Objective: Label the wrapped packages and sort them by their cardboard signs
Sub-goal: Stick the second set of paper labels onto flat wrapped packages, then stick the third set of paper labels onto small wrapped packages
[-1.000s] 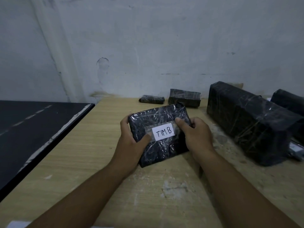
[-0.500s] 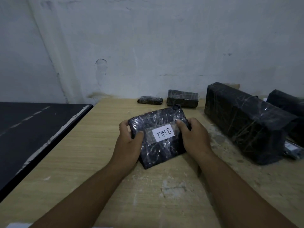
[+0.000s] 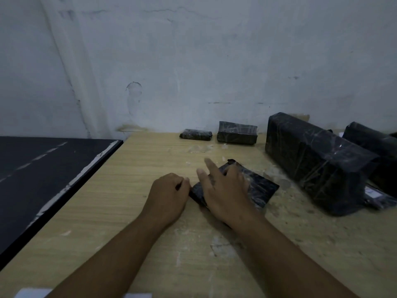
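Wooden counter point(image 3: 129, 211): wrapped package point(image 3: 261, 190) flat under right grip point(image 3: 225, 190), fingers spread; left grip point(image 3: 169, 194) curled at its corner, hold unclear; bigger bundle point(image 3: 318, 164) to right.

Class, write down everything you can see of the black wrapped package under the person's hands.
The package is flat, roughly rectangular, black, wrapped in shiny clear film. It lies askew on the wooden table. The right hand rests on top, fingers straight and spread, hiding its middle; the left hand, fingers curled, meets its left corner, grip unclear. No label shows.
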The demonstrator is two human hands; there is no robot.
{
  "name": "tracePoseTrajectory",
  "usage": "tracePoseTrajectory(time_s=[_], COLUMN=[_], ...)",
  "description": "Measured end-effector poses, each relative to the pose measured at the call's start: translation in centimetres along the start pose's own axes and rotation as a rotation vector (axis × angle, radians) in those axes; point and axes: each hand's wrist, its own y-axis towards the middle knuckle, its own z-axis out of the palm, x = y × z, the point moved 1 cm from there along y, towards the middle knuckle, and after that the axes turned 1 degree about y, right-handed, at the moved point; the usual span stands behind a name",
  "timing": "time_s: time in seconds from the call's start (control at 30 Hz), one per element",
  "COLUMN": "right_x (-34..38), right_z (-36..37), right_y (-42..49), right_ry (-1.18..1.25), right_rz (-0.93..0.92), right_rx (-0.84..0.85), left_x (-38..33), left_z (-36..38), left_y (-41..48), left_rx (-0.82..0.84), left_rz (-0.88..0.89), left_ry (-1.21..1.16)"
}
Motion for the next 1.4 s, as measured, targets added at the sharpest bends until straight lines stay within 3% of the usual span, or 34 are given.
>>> tracePoseTrajectory(time_s=[0.33,0.53,0.63,0.8,0.97,1.4], right_x=[-1.0,-2.4,-2.8,-2.1,-0.9,-2.7], right_z=[-1.0,-3.0,-3.5,-4.3,-4.6,-5.3], right_y=[0.4,1.5,2.5,4.2,6.6,19.9], right_ry=[-0.234,-0.247,-0.339,-0.56,-0.649,-0.587], right_rz=[-0.182,-0.256,-0.195,-0.076,0.074,-0.117], right_rx=[0.124,-0.021,-0.011,0.002,-0.056,-0.281], left_x=[2.1,3.0,3.8,5.5,7.2,9.8], left_z=[-1.8,-1.3,-1.9,-3.3,-3.2,-0.8], left_y=[0.9,1.8,2.7,4.1,5.4,10.1], left_rx=[-0.134,0.031,0.206,0.341,0.326,0.216], left_rz=[-0.271,-0.208,-0.159,-0.083,-0.014,0.039], left_ry=[-0.093,-0.007,0.058,0.1,0.102,0.041])
